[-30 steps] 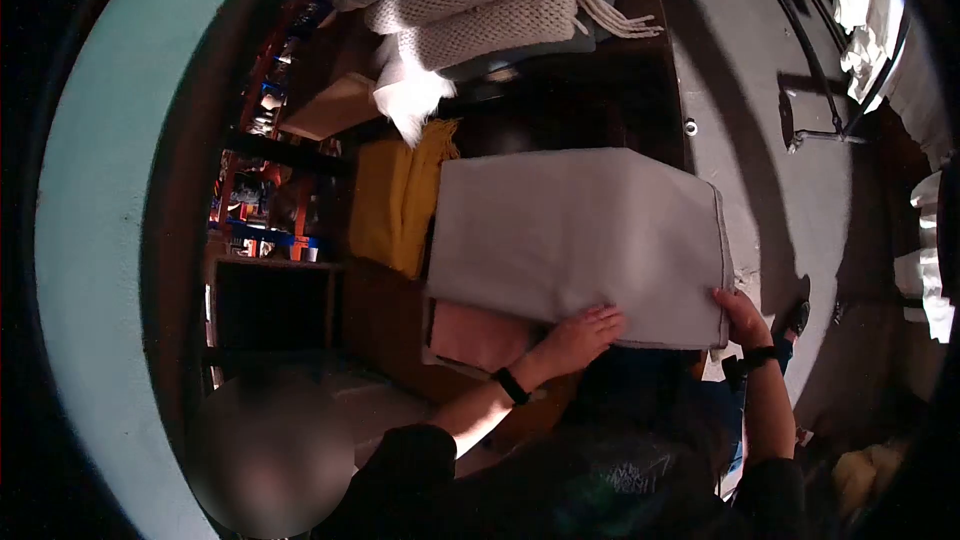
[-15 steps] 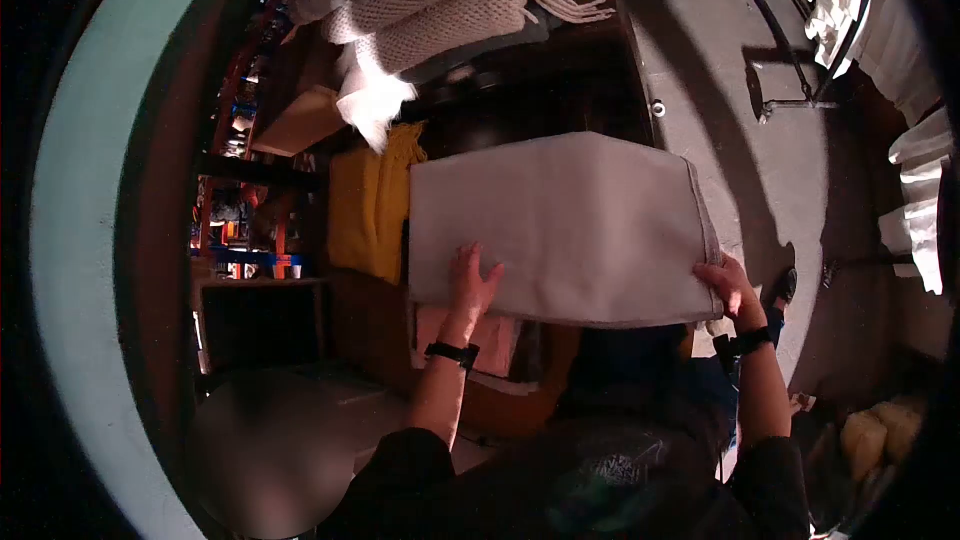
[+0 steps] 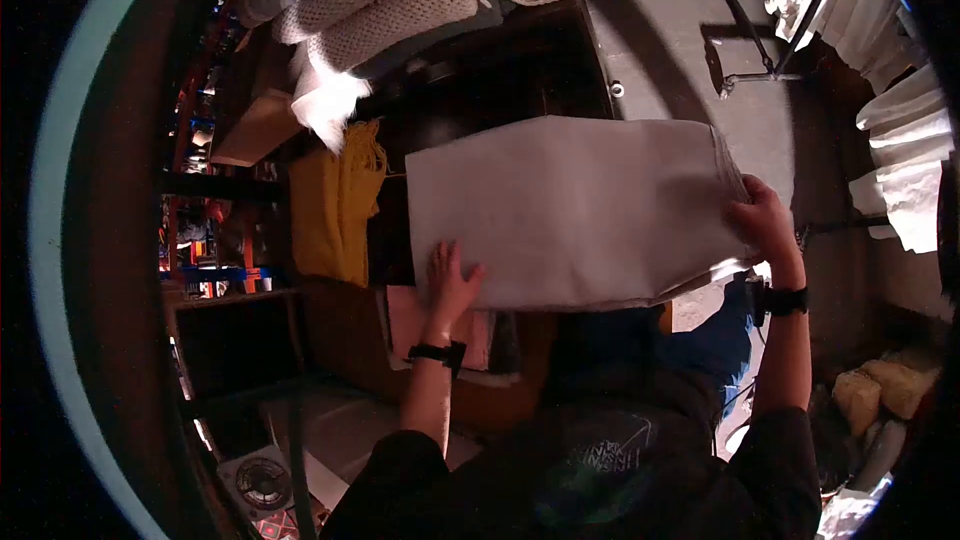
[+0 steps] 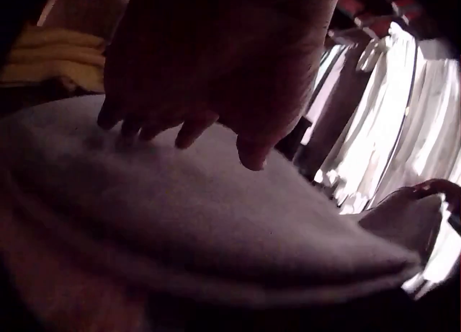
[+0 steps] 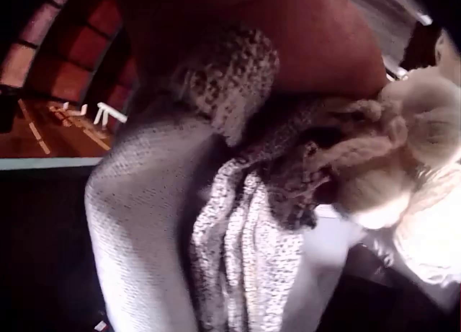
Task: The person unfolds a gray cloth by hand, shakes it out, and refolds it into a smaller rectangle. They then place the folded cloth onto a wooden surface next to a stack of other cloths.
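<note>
Above the person's lap in the head view, a folded grey blanket is held up flat, and everything else sits around it. At the blanket's lower left corner the left hand lies with fingers straight and spread, pressing flat against the cloth. At its right edge the right hand curls round the stacked folds, gripping them. Left of the blanket hangs a yellow fringed throw; just below its lower left corner shows a pink folded cloth; above it lie cream knitted blankets. Right of the blanket, white curtains hang.

Seen from the left wrist, the left hand rests fingertips on top of the grey blanket, fingers extended, not closed on it.

Seen from the right wrist, the right hand fills the top, the grey blanket's woven folds bunched against it; the fingers themselves are too close and blurred to make out.
</note>
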Action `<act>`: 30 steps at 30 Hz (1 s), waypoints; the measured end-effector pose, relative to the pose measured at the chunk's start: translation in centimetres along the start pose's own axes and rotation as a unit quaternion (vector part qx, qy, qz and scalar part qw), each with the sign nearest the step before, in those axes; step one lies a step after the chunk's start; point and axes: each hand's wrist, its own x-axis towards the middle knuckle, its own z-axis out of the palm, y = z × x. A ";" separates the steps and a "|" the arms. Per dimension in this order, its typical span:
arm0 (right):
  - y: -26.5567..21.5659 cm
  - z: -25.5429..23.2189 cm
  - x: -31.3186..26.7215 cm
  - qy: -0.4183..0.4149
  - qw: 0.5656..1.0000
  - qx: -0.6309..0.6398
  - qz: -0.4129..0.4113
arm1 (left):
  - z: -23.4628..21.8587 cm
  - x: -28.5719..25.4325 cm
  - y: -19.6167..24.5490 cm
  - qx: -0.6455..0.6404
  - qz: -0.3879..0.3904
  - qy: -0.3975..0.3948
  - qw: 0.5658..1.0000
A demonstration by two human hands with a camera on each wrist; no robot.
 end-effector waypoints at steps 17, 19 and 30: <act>-5.9 28.3 -4.7 -0.318 0.860 -0.172 -0.361 | -8.6 1.7 10.5 -0.715 -0.292 -0.220 0.596; -4.2 27.7 -4.4 -0.159 0.703 -0.240 -0.651 | -6.6 1.9 9.3 -0.652 -0.231 -0.214 0.689; -3.5 22.6 -3.3 -0.422 0.881 -0.040 -0.209 | -5.8 1.5 11.4 -0.672 -0.187 -0.166 0.697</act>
